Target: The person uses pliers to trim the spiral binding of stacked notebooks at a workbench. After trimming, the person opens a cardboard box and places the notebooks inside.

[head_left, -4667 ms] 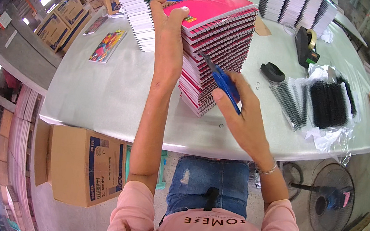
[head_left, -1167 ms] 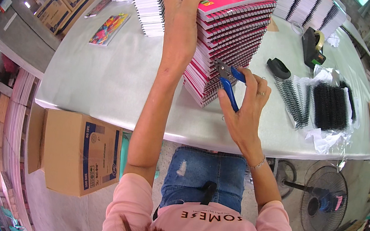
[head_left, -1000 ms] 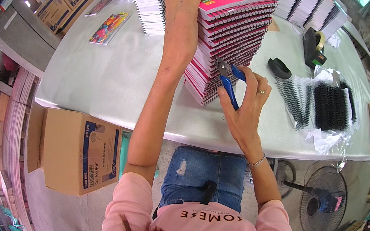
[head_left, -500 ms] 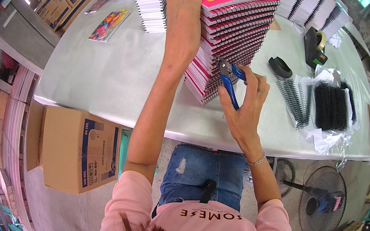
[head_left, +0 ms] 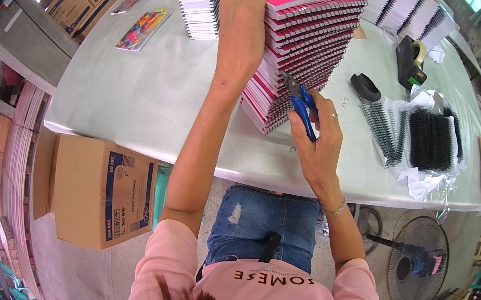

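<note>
Head view: I see one tape dispenser (head_left: 410,63) and one block of black coils (head_left: 431,140) right of the pink notebook stack (head_left: 301,55) on the table (head_left: 155,102). The left hand (head_left: 240,37) reaches forward, thumb atop it; finger closure I can't tell. The right hand (head_left: 321,145) curls snugly around one blue-handled cutter (head_left: 302,113), tip against the wire-bound side.

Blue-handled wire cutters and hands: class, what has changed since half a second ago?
The right hand has squeezed the blue-handled wire cutters, bringing their handles closer together. Nothing was taken up or let go. The left hand still rests against the stack of pink spiral-bound notebooks.
</note>
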Available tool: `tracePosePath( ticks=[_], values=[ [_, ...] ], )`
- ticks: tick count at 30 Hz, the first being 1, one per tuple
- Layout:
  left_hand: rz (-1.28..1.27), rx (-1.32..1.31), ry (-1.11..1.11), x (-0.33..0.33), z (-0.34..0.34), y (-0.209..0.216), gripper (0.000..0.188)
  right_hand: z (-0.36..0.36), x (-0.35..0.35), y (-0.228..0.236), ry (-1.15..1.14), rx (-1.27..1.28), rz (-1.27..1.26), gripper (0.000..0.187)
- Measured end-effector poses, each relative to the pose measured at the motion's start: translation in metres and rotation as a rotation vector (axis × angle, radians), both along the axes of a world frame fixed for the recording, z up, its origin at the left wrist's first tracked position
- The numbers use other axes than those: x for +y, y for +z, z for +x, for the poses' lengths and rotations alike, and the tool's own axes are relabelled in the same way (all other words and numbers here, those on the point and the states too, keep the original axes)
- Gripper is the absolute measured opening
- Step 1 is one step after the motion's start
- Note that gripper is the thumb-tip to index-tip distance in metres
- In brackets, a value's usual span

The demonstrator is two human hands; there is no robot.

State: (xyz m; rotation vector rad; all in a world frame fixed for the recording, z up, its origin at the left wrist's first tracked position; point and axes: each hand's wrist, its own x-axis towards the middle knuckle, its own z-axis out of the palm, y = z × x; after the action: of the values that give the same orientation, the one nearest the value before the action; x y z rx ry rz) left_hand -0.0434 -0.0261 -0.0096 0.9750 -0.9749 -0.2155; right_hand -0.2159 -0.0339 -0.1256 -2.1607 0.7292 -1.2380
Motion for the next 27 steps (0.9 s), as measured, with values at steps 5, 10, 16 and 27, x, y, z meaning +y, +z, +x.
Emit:
tracePosePath(
  ticks=[5,10,16,27],
  values=[
    [0.025,-0.014,0.044,-0.001,0.002,0.000,0.047,0.000,0.002,0.001,0.080,-0.067,0.139,0.047],
    [0.011,0.000,0.020,0.004,-0.006,0.004,0.046,0.000,0.002,-0.002,0.084,-0.063,0.148,0.048],
    [0.005,-0.016,0.024,-0.001,-0.001,0.001,0.045,0.001,0.002,-0.005,-0.012,0.005,-0.102,0.060],
    [-0.001,0.004,0.003,0.000,-0.001,0.000,0.047,0.011,0.003,-0.008,-0.051,0.016,-0.075,0.060]
  ],
)
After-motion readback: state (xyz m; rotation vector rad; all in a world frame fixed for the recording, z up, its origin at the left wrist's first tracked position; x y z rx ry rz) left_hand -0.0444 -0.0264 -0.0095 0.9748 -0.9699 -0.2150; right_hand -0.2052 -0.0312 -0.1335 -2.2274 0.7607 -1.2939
